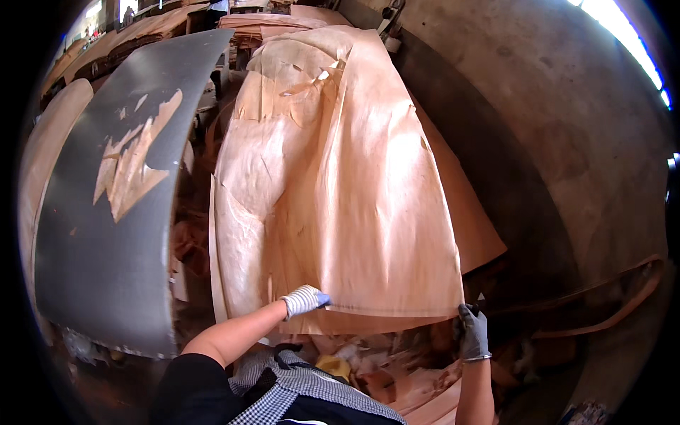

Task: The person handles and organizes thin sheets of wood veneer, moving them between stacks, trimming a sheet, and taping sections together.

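A large, thin sheet of wood veneer (375, 191) spreads out in front of me, pale orange-brown, rippled, and torn near its far end. My left hand (306, 300), in a white striped glove with blue fingertips, is closed on its near edge left of the middle. At the near right corner, my right hand (474, 333) in a grey glove is pinched on the same sheet. Something small and dark shows by the right fingertips; I cannot make out what it is. Beneath lies more veneer (467, 234), sticking out to the right.
To the left stands a dark grey panel (106, 262) with a torn veneer scrap (138, 170) on it. Veneer scraps (432, 389) litter the floor by my body. A wall (538, 92) rises on the right, with a bent strip (609, 322) near it. Stacked sheets (269, 25) lie at the back.
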Motion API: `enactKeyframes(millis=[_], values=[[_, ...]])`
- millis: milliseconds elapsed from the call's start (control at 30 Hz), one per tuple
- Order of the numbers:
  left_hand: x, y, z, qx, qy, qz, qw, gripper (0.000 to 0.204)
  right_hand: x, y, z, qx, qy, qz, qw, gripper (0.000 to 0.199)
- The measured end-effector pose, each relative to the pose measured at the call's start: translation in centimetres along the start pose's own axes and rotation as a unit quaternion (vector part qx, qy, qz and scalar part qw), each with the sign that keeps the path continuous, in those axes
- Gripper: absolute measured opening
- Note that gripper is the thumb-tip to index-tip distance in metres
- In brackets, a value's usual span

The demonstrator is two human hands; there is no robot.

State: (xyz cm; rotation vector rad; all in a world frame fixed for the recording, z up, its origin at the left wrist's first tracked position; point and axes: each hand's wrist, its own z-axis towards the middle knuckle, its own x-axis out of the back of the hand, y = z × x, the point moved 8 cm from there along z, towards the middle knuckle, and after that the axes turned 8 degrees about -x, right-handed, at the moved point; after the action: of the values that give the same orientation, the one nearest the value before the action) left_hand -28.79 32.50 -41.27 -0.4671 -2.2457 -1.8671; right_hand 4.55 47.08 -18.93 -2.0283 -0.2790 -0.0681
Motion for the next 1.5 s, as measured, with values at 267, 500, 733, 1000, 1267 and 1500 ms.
enactKeyframes(millis=[267, 500, 733, 1000, 1267, 1500], values=[[-6.6, 5.9, 15.3, 0.101, 0.084, 0.023, 0.991, 0.041, 10.6, -4.8, 14.3, -0.019, -0.046, 0.046, 0.998, 0.015], [-10.1, 7.4, 24.2, 0.119, 0.178, 0.035, 0.976, 0.043, 15.2, -6.2, 23.4, -0.045, -0.064, 0.046, 0.996, 0.014], [-13.5, -2.3, 23.4, 0.274, 0.645, 0.052, 0.711, 0.038, 20.4, -10.2, 32.2, -0.021, -0.054, 0.031, 0.998, 0.012], [-38.6, -15.5, 29.7, 0.260, 0.540, -0.752, 0.275, 0.077, 30.6, -13.4, 40.4, -0.003, 0.044, -0.074, 0.996, 0.014], [-36.6, -13.4, 34.0, 0.077, 0.670, -0.710, 0.204, 0.039, 33.4, -10.1, 51.8, 0.030, 0.022, -0.065, 0.997, 0.012], [-33.7, -8.2, 34.3, 0.037, 0.698, -0.646, 0.306, 0.038, 33.5, -3.6, 60.4, 0.015, -0.024, -0.040, 0.999, 0.015]])
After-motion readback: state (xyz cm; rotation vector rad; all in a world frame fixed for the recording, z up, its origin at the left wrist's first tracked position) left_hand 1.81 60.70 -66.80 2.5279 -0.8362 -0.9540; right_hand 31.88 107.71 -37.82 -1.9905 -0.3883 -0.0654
